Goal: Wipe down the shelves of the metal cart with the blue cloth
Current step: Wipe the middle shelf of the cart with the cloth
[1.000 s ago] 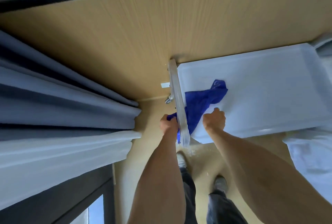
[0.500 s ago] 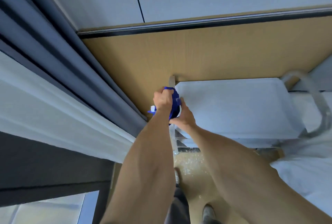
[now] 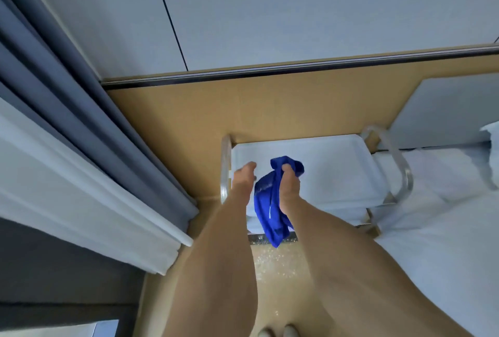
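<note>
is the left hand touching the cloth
Apart. The head view shows a gap between the left hand and the cloth, which the right hand holds.

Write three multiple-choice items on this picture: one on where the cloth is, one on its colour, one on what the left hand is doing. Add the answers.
1. Where is the cloth?
A. Spread flat on the cart's top shelf
B. Hanging from the right hand above the cart
C. Lying on the bed

2. What colour is the cloth?
A. Blue
B. Yellow
C. Red

3. What is the left hand doing?
A. Gripping the cart's rail
B. Gripping the curtain
C. Holding nothing

Answers:
1. B: the right hand grips the cloth's bunched top and the rest dangles in front of the cart.
2. A: it is deep blue against the pale shelf.
3. C: it is beside the cloth, with nothing in its fingers.
</note>
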A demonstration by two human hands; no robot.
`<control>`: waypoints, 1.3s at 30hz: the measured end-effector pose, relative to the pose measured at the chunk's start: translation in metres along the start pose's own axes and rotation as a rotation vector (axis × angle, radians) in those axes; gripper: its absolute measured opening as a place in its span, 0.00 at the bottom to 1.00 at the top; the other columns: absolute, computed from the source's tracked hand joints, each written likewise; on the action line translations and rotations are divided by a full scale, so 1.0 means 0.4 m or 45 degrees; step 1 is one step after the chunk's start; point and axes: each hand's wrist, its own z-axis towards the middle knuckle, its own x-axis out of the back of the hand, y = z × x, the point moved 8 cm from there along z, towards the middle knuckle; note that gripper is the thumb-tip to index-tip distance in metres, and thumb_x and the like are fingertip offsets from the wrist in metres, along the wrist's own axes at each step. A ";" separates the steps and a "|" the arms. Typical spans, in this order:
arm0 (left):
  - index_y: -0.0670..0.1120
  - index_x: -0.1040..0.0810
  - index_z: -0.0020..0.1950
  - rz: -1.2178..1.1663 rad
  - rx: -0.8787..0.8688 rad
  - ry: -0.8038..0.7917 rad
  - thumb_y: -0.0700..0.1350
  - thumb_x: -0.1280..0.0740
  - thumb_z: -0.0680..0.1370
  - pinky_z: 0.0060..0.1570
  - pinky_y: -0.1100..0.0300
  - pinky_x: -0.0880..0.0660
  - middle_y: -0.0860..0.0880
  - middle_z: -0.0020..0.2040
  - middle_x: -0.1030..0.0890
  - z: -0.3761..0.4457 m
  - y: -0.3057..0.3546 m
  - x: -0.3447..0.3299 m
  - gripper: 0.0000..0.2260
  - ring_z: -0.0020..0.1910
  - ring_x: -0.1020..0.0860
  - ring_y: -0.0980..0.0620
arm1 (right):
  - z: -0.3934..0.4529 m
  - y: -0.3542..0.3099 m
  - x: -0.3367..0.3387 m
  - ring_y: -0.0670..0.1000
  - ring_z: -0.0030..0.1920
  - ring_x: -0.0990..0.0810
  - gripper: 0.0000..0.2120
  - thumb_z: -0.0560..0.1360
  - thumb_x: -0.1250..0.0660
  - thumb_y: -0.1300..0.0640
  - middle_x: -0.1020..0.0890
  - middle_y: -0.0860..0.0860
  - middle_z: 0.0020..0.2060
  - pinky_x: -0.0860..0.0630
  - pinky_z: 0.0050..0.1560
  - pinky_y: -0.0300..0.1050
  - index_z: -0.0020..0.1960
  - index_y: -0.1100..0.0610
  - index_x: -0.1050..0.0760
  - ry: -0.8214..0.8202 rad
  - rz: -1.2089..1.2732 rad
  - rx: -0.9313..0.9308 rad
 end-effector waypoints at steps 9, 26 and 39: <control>0.45 0.21 0.40 0.370 0.061 -0.215 0.42 0.31 0.67 0.51 0.51 0.22 0.45 0.43 0.17 0.003 -0.173 -0.126 0.04 0.44 0.20 0.43 | 0.036 0.070 0.135 0.56 0.48 0.20 0.18 0.74 0.38 0.44 0.19 0.54 0.46 0.22 0.56 0.52 0.54 0.58 0.23 0.229 -0.553 -0.137; 0.44 0.22 0.48 -0.322 0.079 -0.118 0.44 0.35 0.75 0.55 0.45 0.22 0.42 0.46 0.18 0.021 -0.067 -0.127 0.06 0.45 0.20 0.41 | -0.001 0.098 0.064 0.58 0.56 0.17 0.34 0.62 0.24 0.37 0.15 0.58 0.54 0.24 0.64 0.56 0.61 0.56 0.21 -0.346 0.018 -0.100; 0.44 0.26 0.45 0.477 0.136 -0.023 0.48 0.35 0.74 0.40 0.58 0.31 0.47 0.39 0.24 0.142 -0.302 -0.110 0.08 0.40 0.27 0.46 | 0.062 0.321 0.181 0.58 0.49 0.16 0.16 0.67 0.24 0.54 0.15 0.57 0.46 0.21 0.44 0.46 0.52 0.60 0.21 0.013 -0.092 -0.231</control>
